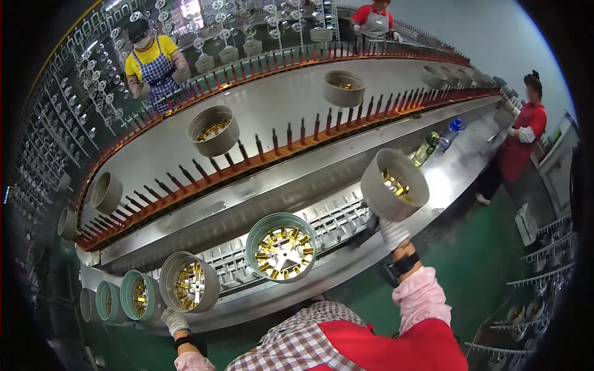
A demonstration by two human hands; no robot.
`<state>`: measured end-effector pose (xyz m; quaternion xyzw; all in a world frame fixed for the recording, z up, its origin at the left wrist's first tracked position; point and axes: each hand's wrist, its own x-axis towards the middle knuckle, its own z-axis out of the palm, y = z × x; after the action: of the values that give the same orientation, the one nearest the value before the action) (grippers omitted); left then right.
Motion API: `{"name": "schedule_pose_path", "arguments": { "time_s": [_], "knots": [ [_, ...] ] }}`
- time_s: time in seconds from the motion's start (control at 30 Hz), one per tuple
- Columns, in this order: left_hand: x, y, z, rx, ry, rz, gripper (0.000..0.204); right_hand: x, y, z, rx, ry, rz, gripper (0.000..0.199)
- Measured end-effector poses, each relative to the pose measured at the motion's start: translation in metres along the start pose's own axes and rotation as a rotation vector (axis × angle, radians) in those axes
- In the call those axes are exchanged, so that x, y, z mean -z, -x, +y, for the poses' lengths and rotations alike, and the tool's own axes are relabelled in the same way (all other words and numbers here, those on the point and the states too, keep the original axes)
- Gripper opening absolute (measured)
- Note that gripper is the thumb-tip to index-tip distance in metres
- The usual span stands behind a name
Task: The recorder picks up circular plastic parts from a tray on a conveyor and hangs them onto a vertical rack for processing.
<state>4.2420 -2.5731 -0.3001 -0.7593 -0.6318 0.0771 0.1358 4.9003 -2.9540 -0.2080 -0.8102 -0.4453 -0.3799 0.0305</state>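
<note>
**benchwatcher:** So, what's being held at this station? Two grey round pots seem to be in play.

**linecam_fan:** Yep. A grey round pot with gold-coloured parts inside is held up by the right hand, which is gloved; the fingers are wrapped under its base, so it's gripped and lifted clear of the steel bench. Another grey pot full of gold parts is touched at its lower rim by the gloved left hand. Whether those fingers are closed on it can't be told.

**benchwatcher:** And between them?

**linecam_fan:** A teal-rimmed pot is seated on the slotted rail, just beside the left one. More teal pots are lined up further left. Grey pots are carried on the conveyor with red pins behind.
</note>
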Motion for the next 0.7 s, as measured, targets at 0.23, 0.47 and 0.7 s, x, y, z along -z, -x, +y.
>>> {"name": "schedule_pose_path", "arguments": {
  "time_s": [0.23, 0.47, 0.7],
  "knots": [
    [-0.003, 0.031, 0.027, 0.074, -0.03, 0.047, 0.025, 0.04, -0.016, 0.016, -0.26, -0.704, -0.79, 0.035],
    [0.058, 0.047, 0.123, 0.074, -0.111, -0.039, 0.026, -0.017, 0.008, 0.071, 0.019, -0.056, -0.39, 0.024],
    [0.194, 0.099, 0.209, 0.152, -0.273, -0.187, 0.03, -0.049, -0.009, 0.089, -0.118, -0.616, -0.597, 0.025]
  ]
}}
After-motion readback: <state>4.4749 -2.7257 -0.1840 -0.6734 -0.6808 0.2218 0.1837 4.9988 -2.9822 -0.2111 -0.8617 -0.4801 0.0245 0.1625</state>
